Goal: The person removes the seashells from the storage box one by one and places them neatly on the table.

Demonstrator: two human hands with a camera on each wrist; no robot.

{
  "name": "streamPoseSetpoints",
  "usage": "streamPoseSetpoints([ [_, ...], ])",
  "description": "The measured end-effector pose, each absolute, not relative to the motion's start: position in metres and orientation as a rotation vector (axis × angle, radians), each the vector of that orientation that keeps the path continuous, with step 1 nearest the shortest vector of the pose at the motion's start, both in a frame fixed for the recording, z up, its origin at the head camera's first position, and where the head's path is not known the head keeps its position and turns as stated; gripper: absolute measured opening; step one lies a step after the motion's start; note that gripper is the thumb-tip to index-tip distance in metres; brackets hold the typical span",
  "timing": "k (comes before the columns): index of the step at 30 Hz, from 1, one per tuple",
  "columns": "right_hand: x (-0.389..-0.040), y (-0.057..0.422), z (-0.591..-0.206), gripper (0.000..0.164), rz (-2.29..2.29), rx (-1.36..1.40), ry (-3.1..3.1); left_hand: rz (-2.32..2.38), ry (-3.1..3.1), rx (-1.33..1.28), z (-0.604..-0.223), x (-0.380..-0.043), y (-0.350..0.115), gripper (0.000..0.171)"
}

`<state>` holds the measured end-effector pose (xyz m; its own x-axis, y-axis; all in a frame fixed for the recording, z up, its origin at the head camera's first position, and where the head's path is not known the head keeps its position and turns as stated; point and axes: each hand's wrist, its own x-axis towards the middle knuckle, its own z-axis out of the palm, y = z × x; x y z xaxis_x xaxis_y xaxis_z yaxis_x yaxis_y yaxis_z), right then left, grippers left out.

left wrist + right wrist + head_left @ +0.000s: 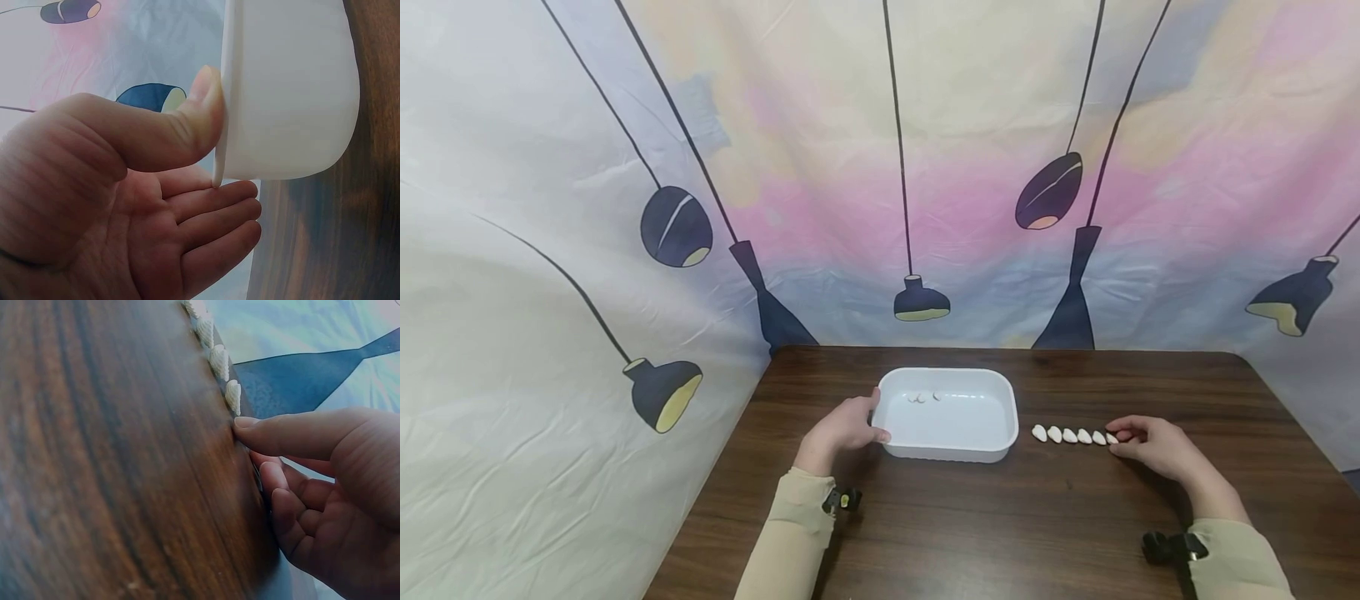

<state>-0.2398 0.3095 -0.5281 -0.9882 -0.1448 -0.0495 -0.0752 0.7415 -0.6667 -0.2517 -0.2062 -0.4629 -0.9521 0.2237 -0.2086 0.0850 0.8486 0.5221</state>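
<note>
My left hand (846, 423) holds the left end of a white rectangular tray (951, 455), its thumb against the rim. In the left wrist view, the thumb (203, 119) presses on the tray's edge while the other fingers stretch underneath the rim. Three small pale shells (936, 397) lie inside the tray. To the right of it, several white ribbed shells (1070, 435) form a straight row on the table. At the row's right end, my right hand (1157, 450) pinches a shell (1112, 438) between thumb and finger. In the right wrist view, the thumb mostly hides that shell.
The dark wooden table (985, 533) carries the tray and the row. Behind it hangs a cloth backdrop (985, 192) printed with lamps, reaching down to the table's far edge. A black camera mount (1172, 547) sits on the right wrist.
</note>
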Motion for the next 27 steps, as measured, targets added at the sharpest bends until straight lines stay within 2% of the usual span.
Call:
streamPoseSetpoints([
  [27, -0.2402, 0.3137, -0.5311, 0.037, -1.078, -0.189, 2.824, 0.772, 2.763, 0.235, -0.4639, -0.2512, -0.2065, 0.089],
])
